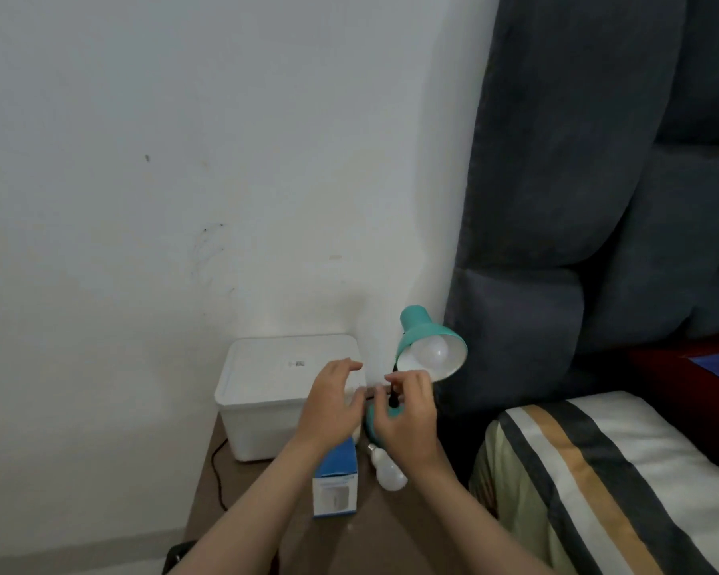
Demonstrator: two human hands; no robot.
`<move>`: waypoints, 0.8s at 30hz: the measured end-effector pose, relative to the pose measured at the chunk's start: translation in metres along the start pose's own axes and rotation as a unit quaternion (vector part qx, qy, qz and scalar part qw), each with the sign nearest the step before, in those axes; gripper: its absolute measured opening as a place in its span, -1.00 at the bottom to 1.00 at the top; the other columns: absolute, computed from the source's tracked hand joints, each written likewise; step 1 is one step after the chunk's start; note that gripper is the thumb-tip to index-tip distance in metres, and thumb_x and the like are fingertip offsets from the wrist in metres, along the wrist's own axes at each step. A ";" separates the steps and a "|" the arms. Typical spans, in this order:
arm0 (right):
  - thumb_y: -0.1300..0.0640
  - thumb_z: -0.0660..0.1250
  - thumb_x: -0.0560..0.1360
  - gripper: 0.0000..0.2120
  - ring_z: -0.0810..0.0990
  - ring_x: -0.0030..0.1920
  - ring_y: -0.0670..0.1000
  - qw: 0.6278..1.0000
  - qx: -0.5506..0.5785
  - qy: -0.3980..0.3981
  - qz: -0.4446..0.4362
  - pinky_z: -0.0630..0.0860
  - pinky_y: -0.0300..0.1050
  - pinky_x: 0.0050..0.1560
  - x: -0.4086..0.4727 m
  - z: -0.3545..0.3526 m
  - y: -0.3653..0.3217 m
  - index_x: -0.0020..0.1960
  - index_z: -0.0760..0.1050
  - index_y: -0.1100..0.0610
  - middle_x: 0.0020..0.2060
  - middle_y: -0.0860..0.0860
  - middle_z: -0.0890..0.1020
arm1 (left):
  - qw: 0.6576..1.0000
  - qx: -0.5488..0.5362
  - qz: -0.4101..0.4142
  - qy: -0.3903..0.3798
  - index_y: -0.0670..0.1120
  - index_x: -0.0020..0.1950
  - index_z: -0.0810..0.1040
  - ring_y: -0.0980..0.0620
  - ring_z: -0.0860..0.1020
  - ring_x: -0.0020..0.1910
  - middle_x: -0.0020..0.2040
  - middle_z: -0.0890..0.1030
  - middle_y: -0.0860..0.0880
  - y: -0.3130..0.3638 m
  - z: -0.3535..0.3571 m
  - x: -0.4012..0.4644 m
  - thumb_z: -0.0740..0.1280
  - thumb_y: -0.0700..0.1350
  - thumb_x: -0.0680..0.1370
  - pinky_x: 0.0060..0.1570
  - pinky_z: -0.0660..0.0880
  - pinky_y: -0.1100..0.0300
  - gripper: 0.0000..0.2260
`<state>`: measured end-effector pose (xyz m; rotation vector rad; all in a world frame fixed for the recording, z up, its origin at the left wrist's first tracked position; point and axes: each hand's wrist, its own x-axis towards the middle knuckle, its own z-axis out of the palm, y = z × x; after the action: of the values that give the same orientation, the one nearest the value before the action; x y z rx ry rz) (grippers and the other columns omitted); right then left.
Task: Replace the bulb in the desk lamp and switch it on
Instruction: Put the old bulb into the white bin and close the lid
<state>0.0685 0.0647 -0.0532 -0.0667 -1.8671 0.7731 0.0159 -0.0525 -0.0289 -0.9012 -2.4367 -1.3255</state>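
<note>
A bulb (pixel 432 349) already sits in the teal desk lamp (pixel 428 346) shade, unlit, and a second bulb (pixel 387 468) lies on the tabletop (pixel 391 541) beside its blue box (pixel 335 479), so I judge I'm at the switching-on step. My right hand (pixel 407 417) pinches something black on the lamp's stem, fingers curled; my left hand (pixel 333 402) hovers open and empty over the white container (pixel 266 392). Next I need a firm press or click. The base and any switch are hidden under my hands.
</note>
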 end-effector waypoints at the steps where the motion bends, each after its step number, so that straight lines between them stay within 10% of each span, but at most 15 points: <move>1: 0.20 0.38 0.41 -0.87 0.42 -0.19 -0.18 1.000 0.012 -0.024 0.008 0.40 -0.43 -0.13 -0.003 0.008 -0.004 -0.08 0.47 0.17 -0.18 0.02 0.48 | 1.000 0.012 -0.017 0.009 -0.08 0.25 0.45 0.03 0.40 0.30 0.26 0.48 -0.06 -0.009 -0.007 -0.004 0.32 -0.15 0.51 0.25 0.24 0.32 -0.69; 14: -0.33 0.49 0.16 0.07 0.14 0.44 0.09 0.904 -0.035 -0.354 0.235 0.20 0.04 0.42 0.015 0.084 0.033 0.49 0.07 0.00 0.43 0.07 0.18 | 0.957 0.121 -0.258 0.046 -0.12 0.48 0.15 -0.21 0.11 0.47 0.49 0.14 -0.26 -0.134 -0.078 -0.014 0.38 0.29 0.36 0.42 0.15 -0.07 -0.14; 24: -0.35 0.49 0.14 0.05 0.23 0.42 0.05 0.906 -0.035 -0.338 0.252 0.26 0.02 0.42 0.012 0.095 0.042 0.46 0.18 0.07 0.41 0.06 0.25 | 0.977 0.025 -0.194 0.083 -0.07 0.31 0.36 0.03 0.37 0.22 0.24 0.42 -0.08 -0.151 -0.082 -0.005 0.54 0.11 0.28 0.18 0.38 0.13 -0.30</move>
<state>-0.0296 0.0571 -0.0879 -0.3812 -2.5889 1.1866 -0.0798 -0.1830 -0.0875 -0.2918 -2.5828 -1.3838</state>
